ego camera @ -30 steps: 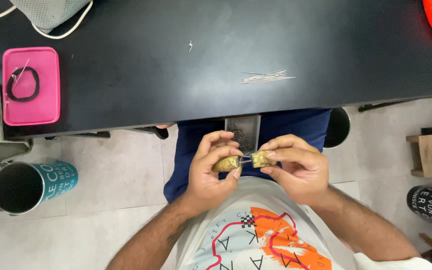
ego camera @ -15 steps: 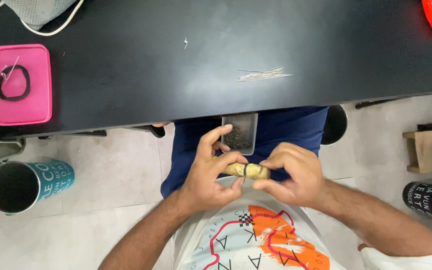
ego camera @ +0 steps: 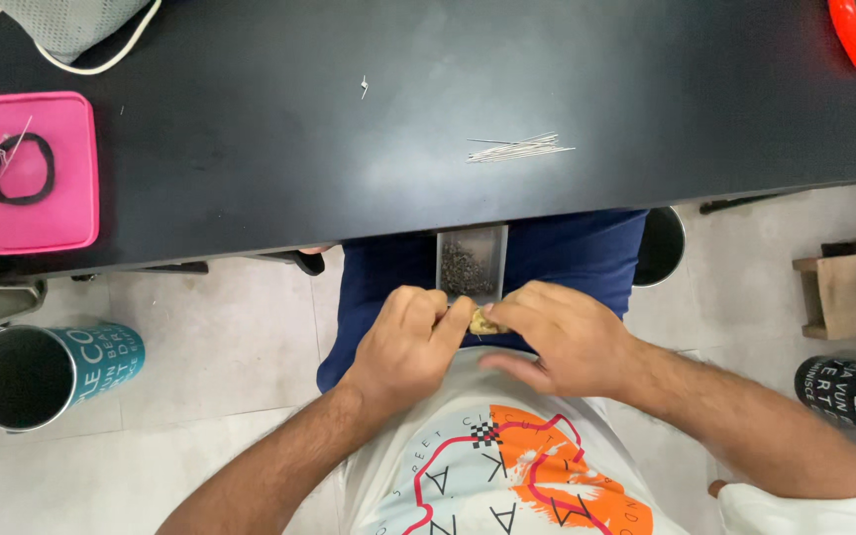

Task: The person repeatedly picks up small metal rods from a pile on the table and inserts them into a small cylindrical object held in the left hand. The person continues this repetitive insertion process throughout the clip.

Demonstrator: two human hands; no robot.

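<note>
Black tabletop [ego camera: 349, 149] fills the view above my lap, then a pink tray [ego camera: 52, 208], then a small metal tray [ego camera: 470, 266] on my knees, below which my left hand [ego camera: 403, 342] and right hand [ego camera: 562, 332] pinch a tan lump [ego camera: 482, 320] together.

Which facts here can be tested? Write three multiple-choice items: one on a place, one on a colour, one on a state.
1. Where is the small metal tray?
A. on the person's lap
B. on the pink tray
C. on the floor
2. What colour is the flat tray holding the black loop?
A. blue
B. pink
C. white
3. How are the left hand and right hand placed?
A. far apart
B. flat on the table
C. together on a small tan piece

A: it lies over the blue trousers. B: bright pink. C: both pinch it.
</note>
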